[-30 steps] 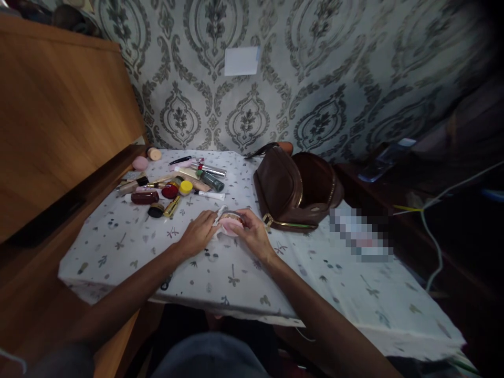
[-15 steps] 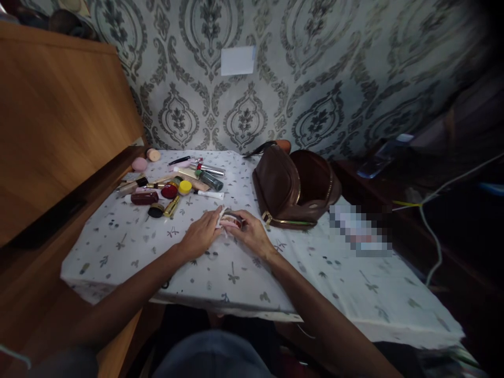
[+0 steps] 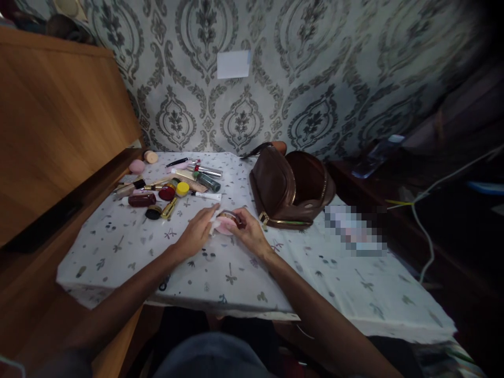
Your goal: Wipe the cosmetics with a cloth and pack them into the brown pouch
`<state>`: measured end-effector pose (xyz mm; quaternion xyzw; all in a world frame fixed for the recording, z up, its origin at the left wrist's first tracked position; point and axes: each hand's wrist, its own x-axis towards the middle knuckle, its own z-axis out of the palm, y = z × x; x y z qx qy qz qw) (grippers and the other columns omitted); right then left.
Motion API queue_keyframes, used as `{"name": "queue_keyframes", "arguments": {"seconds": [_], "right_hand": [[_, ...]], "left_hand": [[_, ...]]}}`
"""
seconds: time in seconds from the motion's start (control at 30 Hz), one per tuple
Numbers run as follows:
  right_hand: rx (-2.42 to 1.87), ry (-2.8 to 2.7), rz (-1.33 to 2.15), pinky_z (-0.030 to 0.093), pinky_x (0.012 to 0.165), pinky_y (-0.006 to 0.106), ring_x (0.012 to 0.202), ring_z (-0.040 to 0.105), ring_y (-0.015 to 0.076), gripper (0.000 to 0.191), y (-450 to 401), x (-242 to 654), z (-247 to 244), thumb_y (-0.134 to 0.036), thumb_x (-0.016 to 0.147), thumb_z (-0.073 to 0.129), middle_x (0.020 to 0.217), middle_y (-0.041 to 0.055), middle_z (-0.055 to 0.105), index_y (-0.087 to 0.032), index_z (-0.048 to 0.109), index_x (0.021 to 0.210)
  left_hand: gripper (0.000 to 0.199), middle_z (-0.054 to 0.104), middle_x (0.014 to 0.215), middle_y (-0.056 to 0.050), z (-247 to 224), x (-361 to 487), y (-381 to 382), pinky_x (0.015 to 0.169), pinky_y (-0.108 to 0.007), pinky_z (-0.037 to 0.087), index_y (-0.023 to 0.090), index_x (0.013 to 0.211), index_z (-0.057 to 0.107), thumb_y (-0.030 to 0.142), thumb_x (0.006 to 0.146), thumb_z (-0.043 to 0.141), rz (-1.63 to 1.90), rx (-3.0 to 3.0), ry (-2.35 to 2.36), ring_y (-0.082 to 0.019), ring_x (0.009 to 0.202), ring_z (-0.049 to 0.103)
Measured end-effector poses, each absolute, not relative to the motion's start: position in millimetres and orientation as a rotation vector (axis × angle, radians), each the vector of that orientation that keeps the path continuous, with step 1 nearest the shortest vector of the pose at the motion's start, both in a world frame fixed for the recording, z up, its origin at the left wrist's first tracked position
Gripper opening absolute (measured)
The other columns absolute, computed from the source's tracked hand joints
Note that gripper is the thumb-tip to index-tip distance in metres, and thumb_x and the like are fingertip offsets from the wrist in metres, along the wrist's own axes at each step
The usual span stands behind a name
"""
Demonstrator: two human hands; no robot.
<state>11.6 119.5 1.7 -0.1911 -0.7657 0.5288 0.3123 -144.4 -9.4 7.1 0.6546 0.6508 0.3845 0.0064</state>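
My right hand (image 3: 252, 231) grips a round pink case (image 3: 225, 227), which looks like a powder compact with a dark, shiny rim. Pinched in my left hand (image 3: 195, 232) is a white wipe (image 3: 214, 224), pressed to the case's left side. Both hands are just above the patterned tablecloth (image 3: 232, 278). Beyond them lies a white tube (image 3: 208, 196). Several cosmetics sit to the left of it, among them a yellow-lidded jar (image 3: 182, 189), a gold lipstick (image 3: 169, 208) and a dark red bottle (image 3: 142, 200).
An open brown leather bag (image 3: 271, 181) stands right of my hands. A pink sponge (image 3: 137, 166) lies at the back left, near a wooden panel (image 3: 66, 100). A blurred-out item (image 3: 356, 231) is on the right, and a white cable (image 3: 429, 247) hangs past the table's right edge.
The pink case has turned so that more of its pink face shows. My left hand has drawn slightly left, and the whole view has shifted a little.
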Motion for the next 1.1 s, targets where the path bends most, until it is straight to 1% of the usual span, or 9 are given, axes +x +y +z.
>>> {"name": "queue_keyframes", "arguments": {"seconds": [0.1,0.2,0.3,0.43,0.57,0.7,0.83,1.0,1.1], "right_hand": [[-0.53,-2.076,1.319,0.045,0.072,0.03,0.074,0.057,0.0168,0.032,121.8,14.2,4.1,-0.037,0.077,0.068,0.083,-0.001,0.062,-0.022,0.058,0.104],[-0.525,-2.054,1.368,0.047,0.076,0.033,0.079,0.06,0.0186,0.038,127.1,16.3,6.1,-0.036,0.076,0.069,0.09,0.001,0.066,-0.023,0.061,0.11],[-0.539,-1.86,1.588,0.048,0.071,0.03,0.076,0.06,0.0173,0.039,128.2,15.2,6.6,-0.039,0.069,0.077,0.086,-0.0003,0.066,-0.023,0.062,0.102],[-0.613,-1.432,2.023,0.047,0.058,0.025,0.066,0.06,0.014,0.041,121.0,11.9,10.8,-0.04,0.064,0.083,0.081,-0.0011,0.067,-0.022,0.06,0.094],[-0.534,-1.164,2.356,0.049,0.057,0.023,0.063,0.06,0.0119,0.036,115.2,13.7,20.2,-0.032,0.067,0.085,0.078,-0.0004,0.068,-0.019,0.062,0.092],[-0.451,-1.137,2.545,0.048,0.057,0.022,0.065,0.062,0.012,0.033,114.7,18.7,25.2,-0.028,0.068,0.084,0.077,-0.0011,0.069,-0.019,0.064,0.092],[-0.415,-1.24,2.602,0.047,0.058,0.023,0.068,0.066,0.0138,0.036,112.5,18.5,23.4,-0.036,0.071,0.083,0.083,0.0009,0.072,-0.019,0.063,0.096],[-0.426,-1.257,2.613,0.043,0.058,0.022,0.07,0.065,0.0132,0.041,104.2,11.5,17.4,-0.054,0.074,0.077,0.08,0.0004,0.07,-0.019,0.061,0.085],[-0.442,-1.289,2.627,0.043,0.06,0.023,0.07,0.063,0.0127,0.044,99.9,9.2,14.5,-0.059,0.073,0.076,0.077,0.0004,0.069,-0.018,0.061,0.081]], "left_hand": [[0.053,0.043,0.152,-0.014,5.3,-134.9,-8.5,0.117,-0.044,0.035,0.02,0.152,0.031,0.026,0.099,0.037,1.15,2.091,1.95,-0.024,0.141,0.04],[0.056,0.044,0.151,-0.016,-3.0,-133.8,-6.1,0.116,-0.046,0.036,0.018,0.154,0.026,0.031,0.1,0.037,1.109,1.994,1.949,-0.025,0.139,0.042],[0.055,0.049,0.147,-0.017,-7.3,-135.2,-3.8,0.115,-0.045,0.037,0.016,0.152,0.029,0.035,0.101,0.036,1.121,1.908,1.963,-0.025,0.137,0.046],[0.054,0.043,0.153,-0.015,1.2,-128.7,-2.8,0.119,-0.043,0.032,0.017,0.152,0.029,0.036,0.102,0.035,1.281,1.86,1.958,-0.024,0.142,0.039],[0.053,0.04,0.155,-0.014,16.8,-118.4,-3.5,0.12,-0.044,0.029,0.018,0.152,0.028,0.036,0.102,0.033,1.409,1.875,1.9,-0.023,0.144,0.037],[0.048,0.049,0.147,-0.015,29.4,-114.7,-1.4,0.116,-0.043,0.035,0.016,0.146,0.037,0.036,0.102,0.033,1.484,1.924,1.896,-0.024,0.138,0.044],[0.043,0.061,0.132,-0.014,35.6,-114.8,4.2,0.107,-0.04,0.045,0.016,0.136,0.047,0.037,0.103,0.029,1.513,1.875,1.976,-0.023,0.123,0.057],[0.048,0.057,0.133,-0.018,37.5,-110.8,8.1,0.107,-0.043,0.043,0.012,0.138,0.044,0.04,0.1,0.037,1.423,2.156,2.148,-0.027,0.126,0.052],[0.047,0.062,0.121,-0.016,41.4,-109.3,9.7,0.1,-0.042,0.047,0.014,0.138,0.045,0.04,0.099,0.041,1.285,2.272,2.247,-0.028,0.116,0.057]]}}
